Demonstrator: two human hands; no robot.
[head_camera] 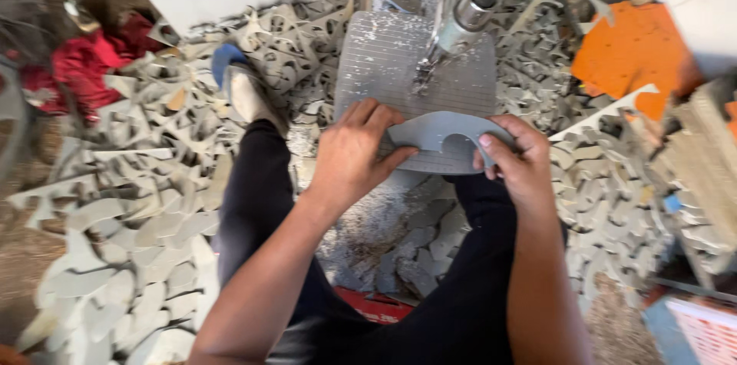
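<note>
A flat grey curved cut-out piece (441, 135) lies on the near edge of a scratched metal work plate (384, 58). My left hand (355, 151) presses on the piece's left end, thumb along its lower edge. My right hand (516, 156) pinches its right end between thumb and fingers. Just beyond the piece, a metal machine head with a thin vertical blade (453, 31) comes down onto the plate. My legs in dark trousers (261, 196) are below the plate.
Heaps of grey offcut scraps (138, 204) cover the floor on both sides. A foot in a blue and white shoe (242, 85) rests at left. Red cloth (84, 66) lies far left, an orange sheet (633, 50) at upper right, stacked boards (706, 158) at right.
</note>
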